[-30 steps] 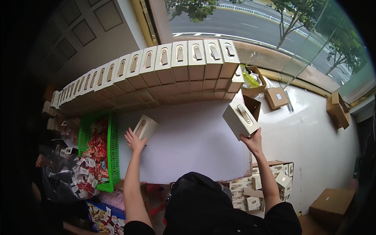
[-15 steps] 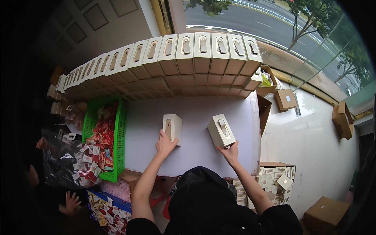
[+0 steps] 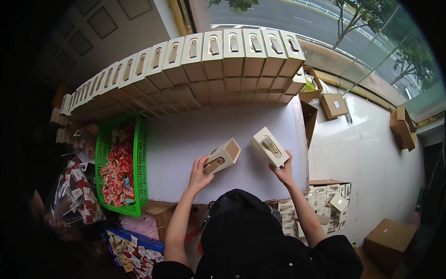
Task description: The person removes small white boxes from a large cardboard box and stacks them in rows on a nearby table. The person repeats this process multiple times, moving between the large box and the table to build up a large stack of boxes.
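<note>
A cream gift box (image 3: 222,155) with a tan strap is tipped over toward the right in my left hand (image 3: 200,174). Its pinkish-tan end points away from me. The fingers of that hand are wrapped round its near left end. To the right, my right hand (image 3: 283,172) grips the lower end of a second cream box (image 3: 269,147), whose strap side is turned up. The two boxes are apart, over the white tabletop (image 3: 172,135). Whether either box touches the table, I cannot tell.
Stacked cream boxes (image 3: 211,56) line the table's far side. A green basket (image 3: 139,172) of red packets stands left, near a co-worker's clear bag (image 3: 74,195) of packets. A blue crate (image 3: 144,246) sits below. Right are a carton of boxes (image 3: 332,204) and brown cartons (image 3: 333,106).
My left hand has tipped its box from upright toward the right. The right-hand box has turned slightly and come nearer the other. At left, the co-worker's bag has been gathered up off the basket.
</note>
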{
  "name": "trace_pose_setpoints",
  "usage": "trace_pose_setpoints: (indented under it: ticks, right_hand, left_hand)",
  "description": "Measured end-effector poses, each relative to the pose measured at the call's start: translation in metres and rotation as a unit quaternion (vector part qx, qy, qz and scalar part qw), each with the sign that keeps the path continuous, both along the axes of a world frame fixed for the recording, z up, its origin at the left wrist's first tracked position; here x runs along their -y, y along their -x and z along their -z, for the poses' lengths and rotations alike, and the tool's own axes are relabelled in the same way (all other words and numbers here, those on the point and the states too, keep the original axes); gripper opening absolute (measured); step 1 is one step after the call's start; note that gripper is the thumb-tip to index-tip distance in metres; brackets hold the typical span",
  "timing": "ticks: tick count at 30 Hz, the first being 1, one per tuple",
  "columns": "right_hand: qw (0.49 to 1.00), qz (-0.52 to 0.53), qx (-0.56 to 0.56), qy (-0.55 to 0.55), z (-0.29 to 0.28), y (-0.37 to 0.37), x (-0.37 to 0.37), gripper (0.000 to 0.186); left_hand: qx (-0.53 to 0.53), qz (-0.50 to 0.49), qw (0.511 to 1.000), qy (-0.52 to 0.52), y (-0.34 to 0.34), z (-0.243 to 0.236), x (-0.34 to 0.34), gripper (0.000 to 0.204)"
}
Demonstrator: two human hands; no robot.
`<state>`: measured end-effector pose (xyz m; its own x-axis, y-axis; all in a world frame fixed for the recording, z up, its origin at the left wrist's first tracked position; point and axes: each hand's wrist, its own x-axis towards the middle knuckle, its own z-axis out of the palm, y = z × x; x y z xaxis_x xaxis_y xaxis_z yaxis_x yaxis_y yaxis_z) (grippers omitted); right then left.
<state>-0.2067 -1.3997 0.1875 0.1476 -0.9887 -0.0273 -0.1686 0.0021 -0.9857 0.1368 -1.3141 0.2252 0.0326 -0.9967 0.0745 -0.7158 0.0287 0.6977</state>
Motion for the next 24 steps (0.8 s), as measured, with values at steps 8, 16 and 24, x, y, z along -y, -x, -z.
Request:
trace_pose_setpoints:
  ticks: [8, 16, 24]
  right_hand:
    - [0.941, -0.113, -0.236, 0.215, 0.023, 0.043, 0.001, 0.056]
    - [0.978, -0.097, -0.182, 0.014, 0.027, 0.043, -0.009, 0.061]
    - [0.981, -0.026, -0.123, -0.146, 0.033, 0.026, 0.004, 0.071]
  left_hand:
    - [0.289, 0.065, 0.942, 0.16, -0.007, 0.058, -0.038, 0.063]
    - [0.154, 0.106, 0.981, 0.058, -0.001, 0.058, -0.06, 0.06]
    - [-0.053, -0.19, 0.971, -0.134, 0.011, 0.046, -0.027, 0.101]
